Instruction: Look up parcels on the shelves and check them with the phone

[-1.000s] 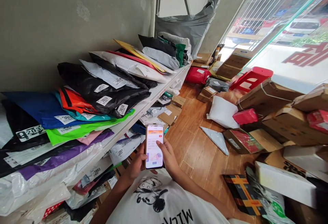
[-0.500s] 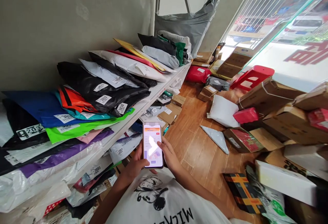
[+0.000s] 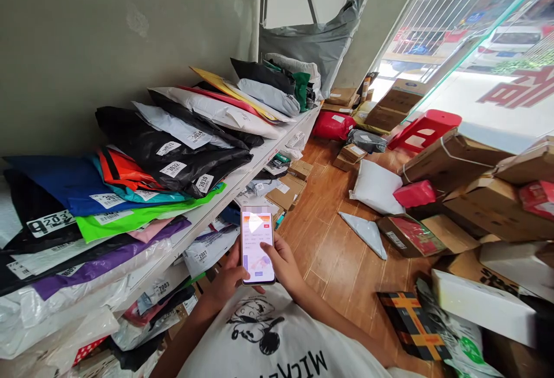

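Note:
A smartphone (image 3: 257,257) with a lit screen is held upright in front of my shirt. My left hand (image 3: 230,277) is closed round its left edge, the thumb lying on the lower left of the screen. My right hand (image 3: 283,262) is wrapped on the right edge, and its thumb reaches over the middle of the screen. The fingers behind the phone are mostly hidden. Just left of the phone lies a white parcel bag (image 3: 212,248) labelled 2007 on the lower shelf.
Numbered parcel bags, among them a black bag (image 3: 130,141) and a bright green bag (image 3: 147,214), cover the shelf (image 3: 203,210) on the left. Cardboard boxes (image 3: 459,161), a white pillow-shaped parcel (image 3: 376,184) and a red stool (image 3: 426,130) stand on the wooden floor (image 3: 320,210) at right.
My right thumb has shifted slightly left and down across the screen. A white arrow shape on the screen now appears near the top. Both hands still hold the phone.

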`<state>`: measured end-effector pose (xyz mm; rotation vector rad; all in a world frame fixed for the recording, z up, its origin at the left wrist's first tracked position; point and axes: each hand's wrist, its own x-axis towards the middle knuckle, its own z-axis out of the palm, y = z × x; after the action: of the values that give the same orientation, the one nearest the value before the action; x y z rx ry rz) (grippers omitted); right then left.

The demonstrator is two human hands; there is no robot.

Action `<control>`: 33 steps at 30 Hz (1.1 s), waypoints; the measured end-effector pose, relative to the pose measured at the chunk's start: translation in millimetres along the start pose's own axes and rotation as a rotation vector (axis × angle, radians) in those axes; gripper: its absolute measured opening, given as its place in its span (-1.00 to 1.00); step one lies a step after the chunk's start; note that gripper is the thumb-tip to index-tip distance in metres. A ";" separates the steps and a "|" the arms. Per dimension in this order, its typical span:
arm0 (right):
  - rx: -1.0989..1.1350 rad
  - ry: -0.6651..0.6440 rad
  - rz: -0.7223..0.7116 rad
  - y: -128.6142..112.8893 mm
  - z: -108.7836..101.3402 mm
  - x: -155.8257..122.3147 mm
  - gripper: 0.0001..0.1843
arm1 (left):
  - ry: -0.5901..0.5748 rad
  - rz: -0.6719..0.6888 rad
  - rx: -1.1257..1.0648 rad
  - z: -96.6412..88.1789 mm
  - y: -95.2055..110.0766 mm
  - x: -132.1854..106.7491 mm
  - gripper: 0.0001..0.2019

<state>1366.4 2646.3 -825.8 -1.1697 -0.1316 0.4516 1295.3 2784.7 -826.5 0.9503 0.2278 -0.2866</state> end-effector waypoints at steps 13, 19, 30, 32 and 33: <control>-0.790 0.019 -0.949 -8.0 -22.5 -3.2 -0.49 | -0.112 0.115 -0.095 -1.2 -0.5 2.4 0.08; -0.992 0.036 -0.994 -7.6 -29.0 -4.5 -0.47 | -0.125 0.115 -0.129 -2.5 0.0 4.5 0.09; -0.990 0.040 -1.007 -14.3 -20.4 -5.5 -0.38 | -0.042 0.068 -0.101 5.5 6.9 2.8 0.08; -0.993 0.018 -1.004 -12.1 -20.8 -5.8 -0.40 | -0.056 0.073 -0.122 4.8 6.9 3.3 0.08; -1.003 0.000 -0.997 -11.5 -20.7 -6.0 -0.41 | -0.065 0.078 -0.132 3.7 6.3 3.7 0.07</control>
<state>1371.0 2622.5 -822.7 -1.8710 -0.9709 -0.5854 1301.2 2784.7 -820.7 0.8161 0.1479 -0.2279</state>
